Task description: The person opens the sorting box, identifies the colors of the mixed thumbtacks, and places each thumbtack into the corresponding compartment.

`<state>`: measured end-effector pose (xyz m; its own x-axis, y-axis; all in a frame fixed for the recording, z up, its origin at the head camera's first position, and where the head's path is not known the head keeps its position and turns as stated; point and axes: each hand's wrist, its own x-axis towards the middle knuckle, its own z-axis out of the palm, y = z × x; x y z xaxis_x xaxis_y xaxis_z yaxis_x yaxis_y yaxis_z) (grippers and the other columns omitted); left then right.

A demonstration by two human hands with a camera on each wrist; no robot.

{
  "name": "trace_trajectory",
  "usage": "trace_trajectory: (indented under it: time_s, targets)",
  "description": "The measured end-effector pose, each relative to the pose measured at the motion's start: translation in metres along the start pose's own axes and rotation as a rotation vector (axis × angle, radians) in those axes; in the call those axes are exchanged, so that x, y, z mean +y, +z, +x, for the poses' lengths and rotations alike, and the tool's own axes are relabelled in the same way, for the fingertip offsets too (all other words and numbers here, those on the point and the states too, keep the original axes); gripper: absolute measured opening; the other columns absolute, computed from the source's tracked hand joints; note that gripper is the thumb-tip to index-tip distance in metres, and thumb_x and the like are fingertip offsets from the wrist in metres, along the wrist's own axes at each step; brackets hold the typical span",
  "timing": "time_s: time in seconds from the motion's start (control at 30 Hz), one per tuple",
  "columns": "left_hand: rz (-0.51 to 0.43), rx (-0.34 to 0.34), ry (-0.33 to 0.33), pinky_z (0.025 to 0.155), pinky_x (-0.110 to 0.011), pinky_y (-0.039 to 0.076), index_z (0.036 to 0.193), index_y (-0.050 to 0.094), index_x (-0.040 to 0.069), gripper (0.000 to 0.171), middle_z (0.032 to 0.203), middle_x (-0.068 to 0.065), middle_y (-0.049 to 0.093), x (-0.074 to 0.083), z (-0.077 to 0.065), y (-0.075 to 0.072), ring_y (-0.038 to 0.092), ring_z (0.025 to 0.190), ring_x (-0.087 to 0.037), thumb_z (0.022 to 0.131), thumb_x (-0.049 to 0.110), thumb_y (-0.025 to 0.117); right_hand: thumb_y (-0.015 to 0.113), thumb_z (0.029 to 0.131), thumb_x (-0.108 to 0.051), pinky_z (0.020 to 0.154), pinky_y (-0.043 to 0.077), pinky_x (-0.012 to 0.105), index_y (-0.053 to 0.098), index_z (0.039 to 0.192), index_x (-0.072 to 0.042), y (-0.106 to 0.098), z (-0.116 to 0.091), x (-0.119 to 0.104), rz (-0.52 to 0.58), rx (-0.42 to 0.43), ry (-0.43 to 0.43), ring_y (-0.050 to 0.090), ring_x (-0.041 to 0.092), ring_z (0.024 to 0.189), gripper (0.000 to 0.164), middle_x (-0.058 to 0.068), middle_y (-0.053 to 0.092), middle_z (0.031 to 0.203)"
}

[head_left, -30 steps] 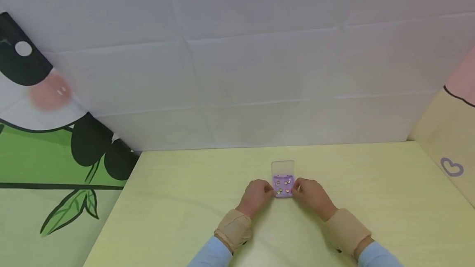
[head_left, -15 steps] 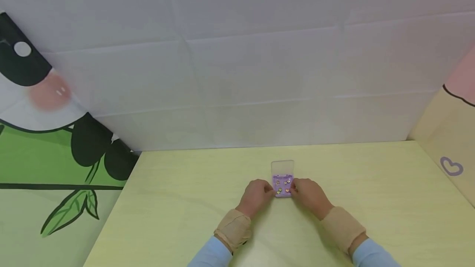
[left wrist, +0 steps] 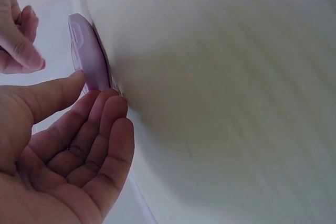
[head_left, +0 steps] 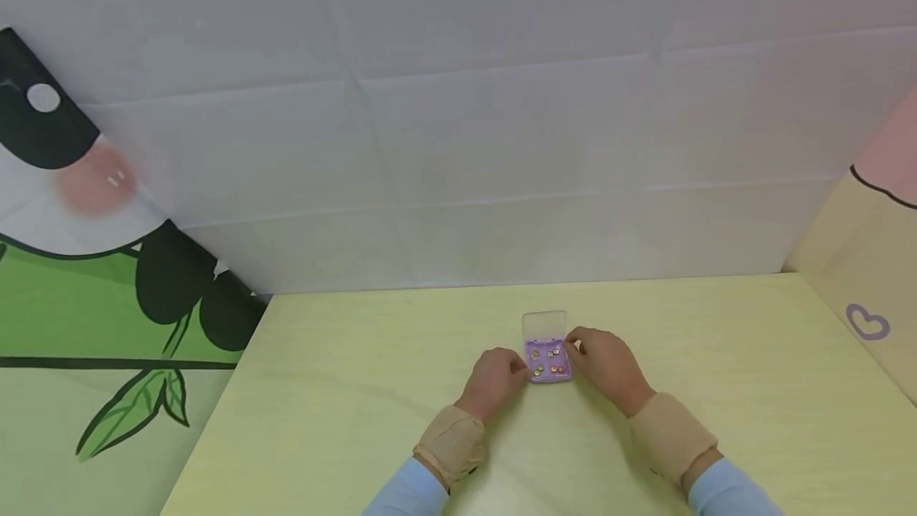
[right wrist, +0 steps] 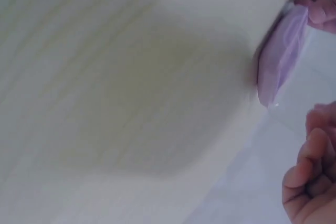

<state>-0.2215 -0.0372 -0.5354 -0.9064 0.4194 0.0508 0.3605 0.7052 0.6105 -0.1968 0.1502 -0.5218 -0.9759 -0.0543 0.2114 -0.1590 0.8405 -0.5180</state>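
Note:
A small purple box (head_left: pixel 550 377) lies on the table, its clear lid (head_left: pixel 544 325) raised at the back. Several small gold-coloured pieces sit in its tray, in a back and a front row. My left hand (head_left: pixel 494 381) pinches the box at its left side; the left wrist view shows the thumb on the purple wall and the fingertips beneath. My right hand (head_left: pixel 609 365) is beside the box's back right corner. Its fingers (right wrist: pixel 317 148) are loosely bent and apart from the box in the right wrist view, with nothing visible between them.
The pale yellow table (head_left: pixel 344 357) runs back to a white cloth wall (head_left: pixel 458 245). A printed panel with green leaves (head_left: pixel 143 408) borders it at left. A cream panel with a purple heart (head_left: pixel 868 322) stands at right.
My right hand has drawn back from the front right of the tray, up and to the right, leaving another gold-coloured piece visible there. My left hand stays on the box.

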Motion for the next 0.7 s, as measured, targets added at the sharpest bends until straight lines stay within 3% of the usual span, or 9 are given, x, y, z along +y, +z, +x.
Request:
trace_trajectory:
  time_s: [0.13,0.23,0.33,0.47,0.7]
  targets:
    - [0.002,-0.004,0.001,0.072,-0.041,0.057,0.083,0.075,-0.003,0.016,0.082,-0.016,0.076,0.000,0.000,0.001,0.065,0.076,-0.024,0.084,0.011,0.068,0.062,0.088,-0.008,0.052,0.046,0.035,0.069,0.097,0.005,-0.007,0.005,0.005,0.015,0.104,0.011,0.050,0.016,0.055,0.018,0.011,0.066,0.068]
    - [0.007,-0.003,0.001,0.074,-0.041,0.057,0.084,0.075,-0.004,0.017,0.083,-0.016,0.077,-0.001,0.002,0.001,0.066,0.077,-0.024,0.085,0.011,0.068,0.063,0.088,-0.008,0.060,0.053,0.043,0.067,0.103,0.007,-0.009,0.012,0.008,0.022,0.158,-0.001,0.060,0.025,0.066,0.022,0.018,0.069,0.080]
    - [0.012,0.000,-0.009,0.074,-0.041,0.058,0.084,0.076,-0.003,0.017,0.083,-0.016,0.077,-0.001,0.005,0.001,0.066,0.077,-0.024,0.085,0.012,0.068,0.063,0.089,-0.009,0.075,0.056,0.051,0.065,0.113,0.006,-0.009,0.020,0.007,0.019,0.155,-0.025,0.065,0.035,0.089,0.029,0.024,0.071,0.100]
    - [0.009,0.004,-0.014,0.072,-0.041,0.058,0.083,0.075,-0.004,0.016,0.082,-0.016,0.077,0.000,0.008,0.001,0.066,0.075,-0.024,0.084,0.011,0.068,0.063,0.088,-0.006,0.092,0.052,0.056,0.062,0.122,0.006,-0.006,0.029,0.001,-0.020,0.115,-0.089,0.059,0.041,0.109,0.036,0.028,0.067,0.120]
    - [-0.002,0.026,0.002,0.071,-0.040,0.058,0.081,0.075,-0.004,0.014,0.081,-0.017,0.077,0.002,0.015,0.003,0.066,0.074,-0.024,0.083,0.008,0.068,0.061,0.086,0.004,0.087,0.056,0.051,0.070,0.106,0.007,-0.006,0.043,-0.006,-0.095,0.127,-0.154,0.064,0.036,0.099,0.022,0.023,0.074,0.105]
